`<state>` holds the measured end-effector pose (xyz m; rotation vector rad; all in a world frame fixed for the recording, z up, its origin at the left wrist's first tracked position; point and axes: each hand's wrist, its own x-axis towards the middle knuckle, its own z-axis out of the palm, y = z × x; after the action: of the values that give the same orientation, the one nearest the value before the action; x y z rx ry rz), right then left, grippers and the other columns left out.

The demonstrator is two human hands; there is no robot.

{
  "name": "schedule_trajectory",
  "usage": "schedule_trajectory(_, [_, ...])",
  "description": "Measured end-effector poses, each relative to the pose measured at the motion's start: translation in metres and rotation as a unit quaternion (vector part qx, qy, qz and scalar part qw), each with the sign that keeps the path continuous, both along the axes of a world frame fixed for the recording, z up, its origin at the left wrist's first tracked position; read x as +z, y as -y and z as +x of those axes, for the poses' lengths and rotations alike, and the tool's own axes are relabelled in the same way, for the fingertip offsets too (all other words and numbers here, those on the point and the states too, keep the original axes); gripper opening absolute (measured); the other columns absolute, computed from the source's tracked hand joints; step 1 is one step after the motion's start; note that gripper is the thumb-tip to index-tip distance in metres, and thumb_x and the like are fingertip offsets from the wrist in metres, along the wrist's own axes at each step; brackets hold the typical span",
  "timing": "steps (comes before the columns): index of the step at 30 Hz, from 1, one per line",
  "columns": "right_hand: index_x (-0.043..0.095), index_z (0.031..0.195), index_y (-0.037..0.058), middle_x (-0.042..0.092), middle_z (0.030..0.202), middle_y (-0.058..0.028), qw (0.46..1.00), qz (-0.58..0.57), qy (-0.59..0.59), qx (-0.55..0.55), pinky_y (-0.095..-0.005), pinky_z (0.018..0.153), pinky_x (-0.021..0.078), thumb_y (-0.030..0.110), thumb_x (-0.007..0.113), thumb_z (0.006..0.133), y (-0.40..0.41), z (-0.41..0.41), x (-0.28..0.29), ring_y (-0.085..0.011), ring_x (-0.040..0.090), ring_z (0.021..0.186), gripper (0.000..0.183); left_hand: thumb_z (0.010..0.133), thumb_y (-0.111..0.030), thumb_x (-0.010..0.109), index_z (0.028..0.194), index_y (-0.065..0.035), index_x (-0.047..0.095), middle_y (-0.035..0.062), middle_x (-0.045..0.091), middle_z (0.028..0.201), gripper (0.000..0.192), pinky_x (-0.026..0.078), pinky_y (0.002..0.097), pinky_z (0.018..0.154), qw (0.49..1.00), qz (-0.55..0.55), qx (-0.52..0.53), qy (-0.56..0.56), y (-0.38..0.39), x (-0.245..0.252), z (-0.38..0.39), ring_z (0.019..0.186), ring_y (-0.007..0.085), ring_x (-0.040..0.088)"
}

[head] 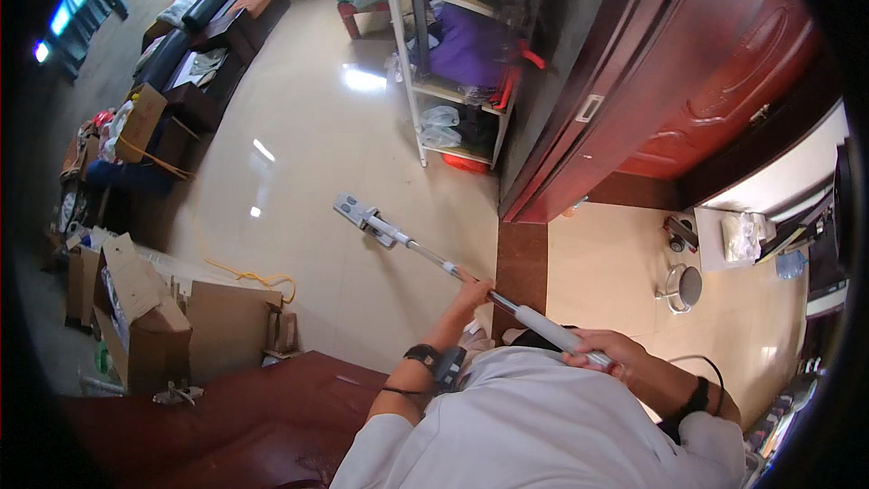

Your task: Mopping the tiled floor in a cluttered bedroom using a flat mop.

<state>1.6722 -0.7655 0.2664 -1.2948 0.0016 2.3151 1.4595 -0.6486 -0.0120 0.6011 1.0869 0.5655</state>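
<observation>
Both of my hands hold a long-handled mop [421,251] that slants across the view. My left hand [474,290] is closed around its metal pole, partway down. Nearer my body, my right hand [607,353] grips the pale sleeve at the top end of the handle. The grey and white mop head [363,217] is over the glossy tiled floor [319,285], to the upper left of my hands; whether it touches the tiles I cannot tell. The underside of the head is hidden.
A shelf rack [455,92] stands beside the dark red door frame [584,142]. An open wooden door [271,414] lies close at lower left, near cardboard boxes [231,326] and a yellow cord [254,277]. Through the doorway are a round stool [689,286] and another red door [733,95].
</observation>
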Motion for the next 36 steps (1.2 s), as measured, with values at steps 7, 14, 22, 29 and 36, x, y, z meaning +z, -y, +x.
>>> schedule_trajectory(7, [0.052, 0.096, 0.0046, 0.049, 0.073, 0.0, 0.995, -0.006, 0.058, 0.079, -0.015, 0.041, 0.0299, 0.013, 0.053, 0.086, -0.018, -0.031, -0.03, -0.0051, 0.044, 0.055, 0.013, 0.076, -0.014, 0.062, 0.135, -0.0013, -0.027, 0.0177, 0.053, 0.092, 0.108, 0.053, 0.0305, 0.06, 0.964, 0.06, 0.037, -0.255, -0.031, -0.097, -0.018, 0.076, 0.0214, 0.059])
schedule_trajectory(14, [0.037, 0.132, 0.0013, 0.057, 0.088, -0.0086, 0.987, -0.073, 0.137, -0.044, -0.016, 0.053, 0.0454, 0.01, 0.049, 0.087, 0.009, -0.011, 0.008, -0.0075, 0.05, 0.067, 0.048, 0.07, -0.019, 0.068, 0.136, -0.0001, -0.027, 0.0398, 0.031, 0.124, 0.117, 0.054, 0.0299, 0.061, 0.985, -0.013, -0.065, -0.158, -0.005, -0.013, 0.031, 0.081, 0.0286, 0.06])
schedule_trajectory(22, [0.049, 0.105, -0.0001, 0.046, 0.072, -0.0002, 1.0, -0.001, -0.031, -0.006, -0.0169, 0.038, 0.0326, 0.017, 0.05, 0.089, -0.024, -0.01, -0.052, -0.0045, 0.04, 0.052, 0.024, 0.067, -0.018, 0.066, 0.137, 0.0013, -0.024, 0.0453, 0.014, 0.131, 0.116, 0.043, 0.0411, 0.093, 0.97, 0.048, -0.037, -0.237, -0.059, -0.036, 0.016, 0.111, 0.0422, 0.046])
schedule_trajectory(29, [0.029, 0.134, 0.0003, 0.053, 0.092, -0.0101, 0.999, 0.017, -0.023, -0.026, -0.0155, 0.043, 0.0381, 0.008, 0.051, 0.085, -0.027, -0.008, -0.028, -0.0062, 0.045, 0.061, 0.055, 0.065, -0.024, 0.068, 0.137, 0.0025, -0.022, 0.0466, 0.01, 0.133, 0.118, 0.021, 0.0429, 0.108, 0.977, 0.066, 0.001, -0.201, -0.06, -0.047, 0.034, 0.127, 0.0528, 0.019])
schedule_trajectory(36, [0.048, 0.105, -0.0008, 0.046, 0.072, -0.0014, 0.993, -0.043, 0.054, -0.098, -0.0169, 0.043, 0.0359, 0.011, 0.051, 0.085, -0.011, 0.013, 0.004, -0.0051, 0.044, 0.055, 0.023, 0.064, -0.028, 0.071, 0.135, 0.0042, -0.024, 0.0521, 0.002, 0.131, 0.123, 0.014, 0.0473, 0.11, 0.967, 0.093, -0.114, -0.208, -0.046, -0.006, 0.067, 0.129, 0.0575, 0.01])
